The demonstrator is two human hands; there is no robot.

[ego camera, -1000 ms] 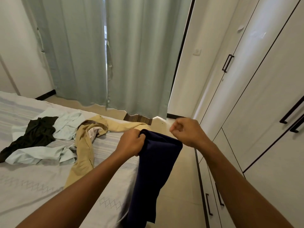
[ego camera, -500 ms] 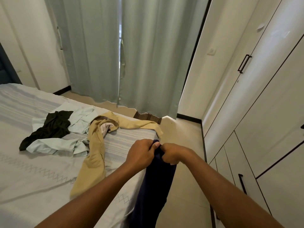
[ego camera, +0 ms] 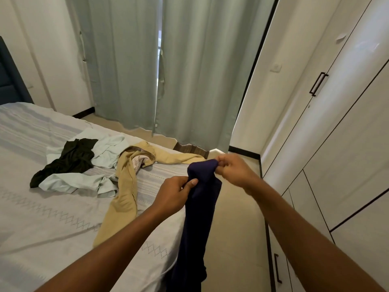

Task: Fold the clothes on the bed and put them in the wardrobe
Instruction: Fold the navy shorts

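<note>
My left hand (ego camera: pixel 175 191) and right hand (ego camera: pixel 232 170), arms outstretched, both pinch the navy garment's (ego camera: pixel 200 213) top edge; it hangs below them.

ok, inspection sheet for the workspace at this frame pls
Surface: bed, pale patterned sheet, wrinkled.
Job's things: navy garment held up beside the bed's edge, hanging down; tan trousers, pale shirt and black garment lie unfolded on the bed, the black one on top of the shirt; wardrobe doors closed.
Clutter: brown object on the floor by the curtains, unclear what.
Hands: left hand and right hand both pinch the navy garment's top edge.
Cables: nothing seen.
Surroundings: curtains drawn, narrow gap; wall switch; headboard.
</note>
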